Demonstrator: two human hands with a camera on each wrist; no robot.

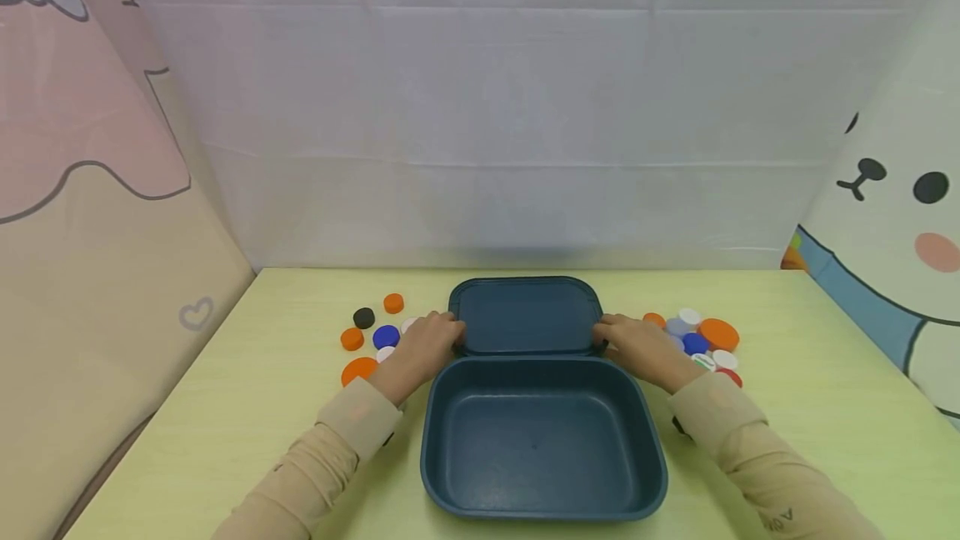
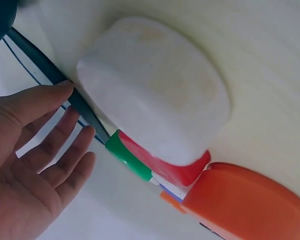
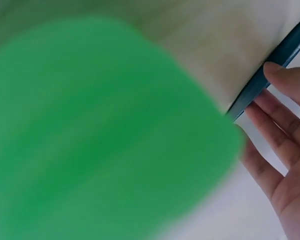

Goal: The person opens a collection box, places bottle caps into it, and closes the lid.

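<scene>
A dark blue rectangular lid (image 1: 527, 317) lies at the back edge of a matching dark blue open box (image 1: 534, 448), whose inside is bare. My left hand (image 1: 422, 350) grips the lid's left edge. At the opposite edge, my right hand (image 1: 647, 348) holds the lid. The left wrist view has the thumb on the lid's rim (image 2: 87, 110) and the other fingers (image 2: 72, 172) loosely bent on its far side. Thumb and fingers (image 3: 275, 132) pinch the rim (image 3: 252, 90) in the right wrist view.
Several bottle caps, among them an orange cap (image 1: 352, 338) and a blue cap (image 1: 386, 337), lie left of the lid. More caps cluster on the right, including a large orange cap (image 1: 718, 333). A blurred green object (image 3: 105, 135) fills much of the right wrist view.
</scene>
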